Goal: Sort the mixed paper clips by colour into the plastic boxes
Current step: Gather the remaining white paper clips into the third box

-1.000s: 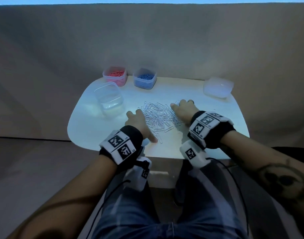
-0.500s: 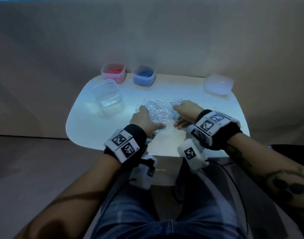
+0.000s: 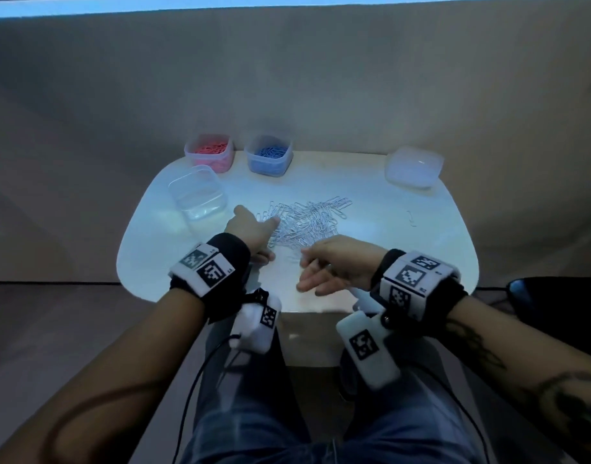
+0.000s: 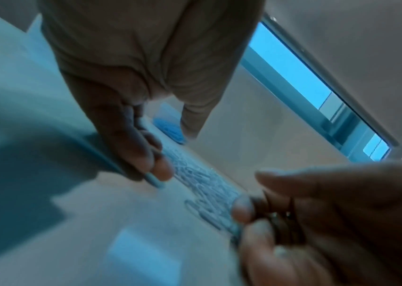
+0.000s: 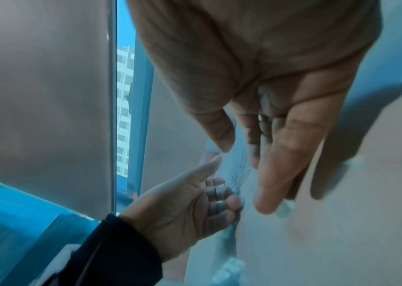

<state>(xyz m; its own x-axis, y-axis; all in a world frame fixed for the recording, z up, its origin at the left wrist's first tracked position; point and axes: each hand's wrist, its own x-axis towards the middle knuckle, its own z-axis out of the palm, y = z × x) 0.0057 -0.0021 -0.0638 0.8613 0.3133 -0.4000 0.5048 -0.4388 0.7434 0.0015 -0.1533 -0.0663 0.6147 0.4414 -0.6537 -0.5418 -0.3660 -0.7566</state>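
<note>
Holding red clips (image 3: 211,149) and blue clips (image 3: 270,152), two boxes stand; both hands seemingly slack.

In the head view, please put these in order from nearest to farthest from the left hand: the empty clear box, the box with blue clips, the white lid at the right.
From the left hand:
1. Empty clear plastic box, just beyond it to the left.
2. Plastic box of blue paper clips, at the far edge.
3. White plastic lid, far right corner.

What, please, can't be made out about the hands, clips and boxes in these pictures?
- Left hand: head view shows only its back; the wrist view is blurred, so held clips are unclear.
- Lidded box: frosted walls hide its contents.
- Stray clip: too small to tell its colour.
- Clip pile: individual clips are blurred in both wrist views.
</note>
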